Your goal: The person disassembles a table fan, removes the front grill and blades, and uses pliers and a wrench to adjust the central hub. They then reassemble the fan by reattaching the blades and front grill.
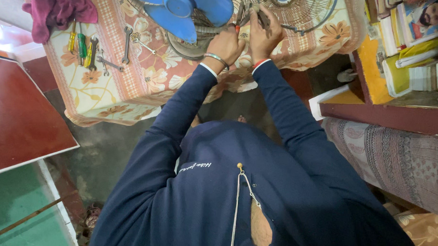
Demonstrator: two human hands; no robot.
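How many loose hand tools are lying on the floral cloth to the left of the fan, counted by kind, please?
Screwdrivers: 3 (yellow and green handles)
Open-ended spanners: 4, though the overlapping ones near the spanner cluster are hard to separate
Total: about 7
Not counted: the pliers that the left hand and right hand work at the fan.

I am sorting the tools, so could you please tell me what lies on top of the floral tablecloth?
On the floral tablecloth lie screwdrivers, spanners, a maroon cloth and a fan with blue blades. Both hands cover part of its wire guard; the table underneath is hidden.
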